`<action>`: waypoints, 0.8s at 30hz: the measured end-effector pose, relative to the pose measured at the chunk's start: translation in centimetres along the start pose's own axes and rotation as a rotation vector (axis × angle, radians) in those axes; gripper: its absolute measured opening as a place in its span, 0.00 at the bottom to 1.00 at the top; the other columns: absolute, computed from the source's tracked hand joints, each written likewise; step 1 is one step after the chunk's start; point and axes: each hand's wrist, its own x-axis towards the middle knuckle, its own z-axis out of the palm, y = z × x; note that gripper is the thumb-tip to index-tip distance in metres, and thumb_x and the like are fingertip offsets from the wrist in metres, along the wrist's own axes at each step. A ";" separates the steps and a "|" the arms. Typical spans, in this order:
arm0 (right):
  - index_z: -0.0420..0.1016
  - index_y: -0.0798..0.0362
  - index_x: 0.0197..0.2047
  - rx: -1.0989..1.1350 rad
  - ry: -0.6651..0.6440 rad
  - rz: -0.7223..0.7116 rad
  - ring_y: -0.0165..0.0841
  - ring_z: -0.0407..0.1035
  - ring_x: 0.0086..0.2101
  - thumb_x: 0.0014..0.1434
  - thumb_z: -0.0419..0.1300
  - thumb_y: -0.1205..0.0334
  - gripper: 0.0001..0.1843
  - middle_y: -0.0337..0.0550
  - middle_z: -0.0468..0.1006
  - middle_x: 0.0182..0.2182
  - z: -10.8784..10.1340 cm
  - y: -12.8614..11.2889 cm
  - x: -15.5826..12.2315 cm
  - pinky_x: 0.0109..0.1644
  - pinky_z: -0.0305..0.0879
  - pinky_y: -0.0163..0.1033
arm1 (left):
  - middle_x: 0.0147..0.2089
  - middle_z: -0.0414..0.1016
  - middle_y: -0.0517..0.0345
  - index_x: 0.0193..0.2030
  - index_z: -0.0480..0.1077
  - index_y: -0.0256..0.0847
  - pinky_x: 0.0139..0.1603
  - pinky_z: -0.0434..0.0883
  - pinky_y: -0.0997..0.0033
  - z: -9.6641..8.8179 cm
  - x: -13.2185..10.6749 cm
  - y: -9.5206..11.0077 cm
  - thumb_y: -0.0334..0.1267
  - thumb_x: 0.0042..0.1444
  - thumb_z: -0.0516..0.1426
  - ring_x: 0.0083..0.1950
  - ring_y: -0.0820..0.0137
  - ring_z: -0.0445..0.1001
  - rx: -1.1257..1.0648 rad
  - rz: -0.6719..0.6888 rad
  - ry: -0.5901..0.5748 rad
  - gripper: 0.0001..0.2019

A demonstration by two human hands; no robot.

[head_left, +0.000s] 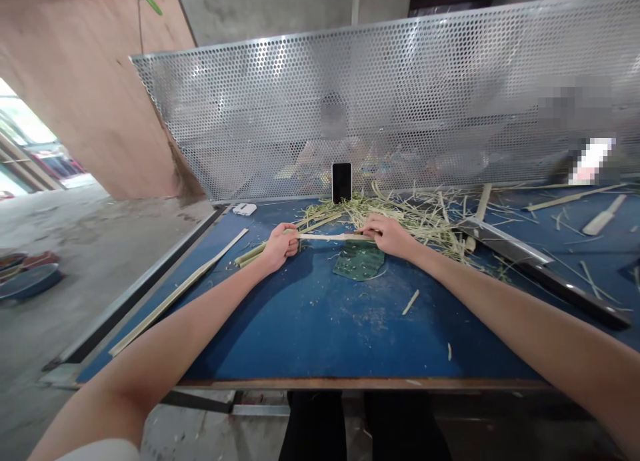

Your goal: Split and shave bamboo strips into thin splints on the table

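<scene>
A pale bamboo strip (pixel 324 237) is stretched level between my two hands, above the blue tabletop. My left hand (pixel 281 249) is closed in a fist round its left end. At the other end my right hand (pixel 389 236) pinches the strip, thumb and fingers together; a small brownish edge shows by the fingertips, too small to name. Just below the right hand lies a dark green cloth (pixel 358 262) dotted with shavings. Behind both hands spreads a heap of thin green-white shavings (pixel 415 211). Several green bamboo pieces (pixel 251 254) lie beside the left hand.
A large cleaver (pixel 505 244) with a black handle lies at right. A phone (pixel 342 183) leans against the perforated metal sheet (pixel 280 121) behind. One long bamboo strip (pixel 183 289) lies at left, near a small white object (pixel 245 209). Slivers (pixel 411 302) dot the blue table (pixel 300 334).
</scene>
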 end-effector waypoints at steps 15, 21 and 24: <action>0.88 0.47 0.53 -0.124 0.000 -0.098 0.42 0.76 0.42 0.76 0.55 0.61 0.17 0.49 0.79 0.40 -0.2 -0.9 0.0 0.44 0.76 0.46 | 0.20 0.55 0.76 0.45 0.63 0.44 0.19 0.45 0.78 -0.1 0.1 0.0 0.27 0.57 0.62 0.15 0.81 0.51 0.016 -0.008 -0.030 0.14; 0.87 0.49 0.49 -0.175 -0.049 -0.127 0.42 0.74 0.43 0.76 0.52 0.64 0.19 0.51 0.79 0.40 -0.5 -1.0 0.1 0.40 0.73 0.44 | 0.19 0.54 0.77 0.45 0.64 0.44 0.20 0.45 0.79 0.0 0.2 -0.1 0.27 0.59 0.63 0.15 0.82 0.51 0.038 0.014 -0.029 0.13; 0.87 0.49 0.46 -0.156 -0.092 -0.120 0.42 0.74 0.44 0.75 0.53 0.65 0.18 0.51 0.79 0.41 -0.5 -0.7 0.2 0.44 0.73 0.45 | 0.19 0.53 0.77 0.44 0.64 0.44 0.20 0.45 0.79 0.0 0.2 -0.2 0.27 0.61 0.64 0.15 0.82 0.51 0.047 0.038 -0.019 0.13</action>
